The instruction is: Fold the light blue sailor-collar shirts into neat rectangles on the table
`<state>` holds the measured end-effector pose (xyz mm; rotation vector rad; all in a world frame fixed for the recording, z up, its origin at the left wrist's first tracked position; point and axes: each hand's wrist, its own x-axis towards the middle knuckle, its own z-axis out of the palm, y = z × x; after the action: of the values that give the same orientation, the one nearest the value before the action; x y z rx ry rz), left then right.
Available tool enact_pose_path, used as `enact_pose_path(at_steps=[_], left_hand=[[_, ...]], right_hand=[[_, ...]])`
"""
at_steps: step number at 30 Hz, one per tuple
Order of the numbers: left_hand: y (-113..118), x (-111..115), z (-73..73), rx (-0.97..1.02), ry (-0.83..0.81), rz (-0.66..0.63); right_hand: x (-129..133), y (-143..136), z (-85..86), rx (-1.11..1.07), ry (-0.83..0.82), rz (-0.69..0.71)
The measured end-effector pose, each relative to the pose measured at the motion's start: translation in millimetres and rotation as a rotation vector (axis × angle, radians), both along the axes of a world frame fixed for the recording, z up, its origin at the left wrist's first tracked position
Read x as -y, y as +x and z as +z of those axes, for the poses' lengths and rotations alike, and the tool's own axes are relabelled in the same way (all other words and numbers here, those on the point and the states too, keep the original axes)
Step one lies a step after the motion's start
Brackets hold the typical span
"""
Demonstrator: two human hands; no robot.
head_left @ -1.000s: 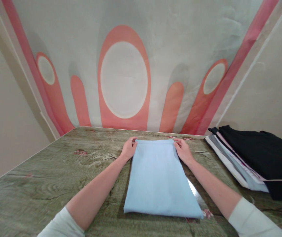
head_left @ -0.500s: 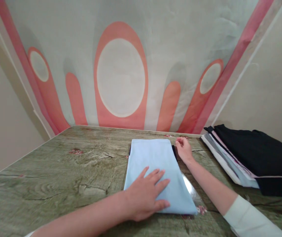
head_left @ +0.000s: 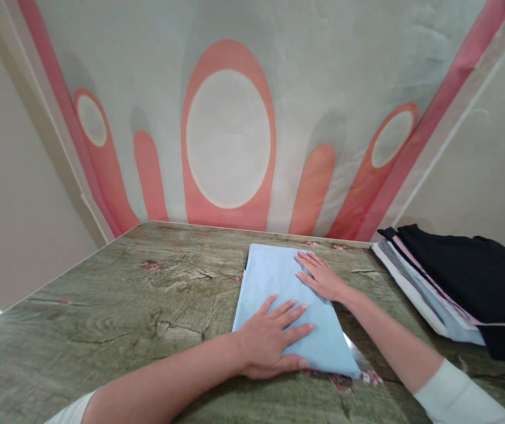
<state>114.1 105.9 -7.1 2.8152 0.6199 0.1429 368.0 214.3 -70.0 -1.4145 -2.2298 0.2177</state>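
Grey backdrop with orange arches stands beyond the wood-patterned table; from my remote post I take the blue cloth as the reference for all places. It lies flat and folded on the table, below the backdrop's large oval. Change noted: half a second ago the right hand was just off the cloth's right edge; it now rests on the cloth, near its far right corner. The left hand remains on the near part, palm down. I judge that both ends are now held, so the folded layers should be steadier for smoothing. Left fingers are spread apart; right fingers lie close together with the thumb apart. I find neither hand clamped on anything. A dark strip shows at the cloth's far left edge; I cannot tell what it belongs to. Beside the near right edge I record a bright patch, whether glare or an object I cannot say. Containers: I see none. Loose layers are instead piled in a stack to the right of the cloth, well apart from it, black on top, with white, grey and pinkish edges beneath.
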Motion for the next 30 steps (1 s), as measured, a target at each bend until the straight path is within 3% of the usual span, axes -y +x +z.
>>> enact_pose_path(at_steps=[7, 11, 19, 22, 26, 30], left_hand=[[-9.5, -21.6, -5.3, -0.03, 0.037, 0.132], [-11.8, -24.8, -5.9, -0.038, 0.065, 0.139], [-6.6, -20.2, -3.1, -0.035, 0.127, 0.145], [0.0, -7.0, 4.7, -0.009, 0.136, 0.067], [5.6, 10.6, 11.9, -0.012, 0.073, -0.142], [6.4, 14.6, 10.5, -0.026, 0.049, -0.191]], right_hand=[[-16.9, 23.1, -18.8, -0.061, -0.008, -0.19], [-27.1, 34.0, -27.7, -0.212, 0.042, -0.261], [-35.8, 46.5, -26.5, -0.408, 0.124, -0.419], [-36.1, 52.1, -26.3, -0.467, 0.144, -0.493], [-37.3, 54.1, -27.5, -0.518, 0.155, -0.523], [-38.4, 53.6, -27.4, -0.548, 0.157, -0.525]])
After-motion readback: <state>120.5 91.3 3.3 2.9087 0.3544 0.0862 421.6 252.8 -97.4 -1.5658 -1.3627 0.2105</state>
